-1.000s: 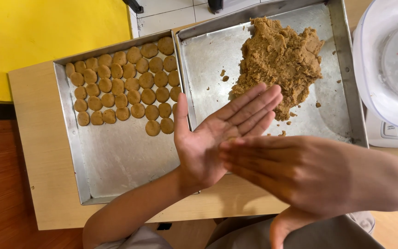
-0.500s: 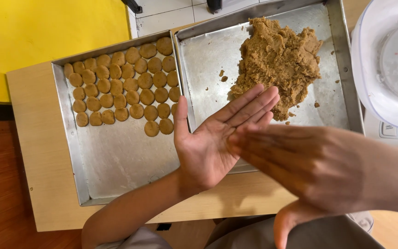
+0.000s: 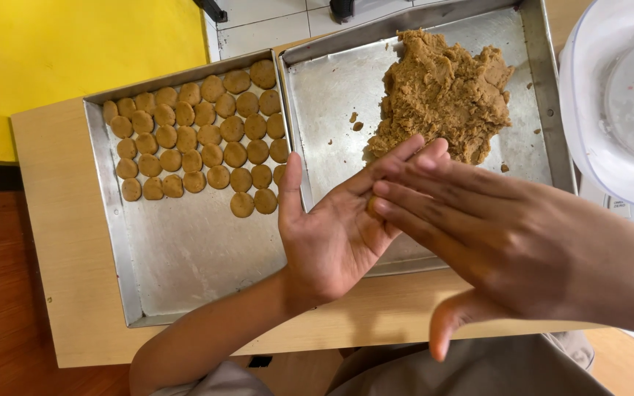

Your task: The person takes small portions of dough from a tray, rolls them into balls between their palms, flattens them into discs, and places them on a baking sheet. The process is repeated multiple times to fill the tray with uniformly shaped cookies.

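Slid forward, flat right hand point(image 3: 508, 242) presses dough piece point(image 3: 370, 207) against open left hand point(image 3: 332, 235).

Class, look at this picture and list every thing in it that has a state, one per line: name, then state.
Left hand: open, palm up, a bit of dough on it.
Right hand: flat, fingers laid across the left palm.
Left tray: upper part filled with rows of flattened dough rounds, lower part bare.
Right tray: holds a rough dough heap and crumbs.
White bowl: nearly empty.

trays point(image 3: 185, 249): dull scuffed metal | dough point(image 3: 445, 92): rough, crumbly | table point(image 3: 60, 242): smooth wood
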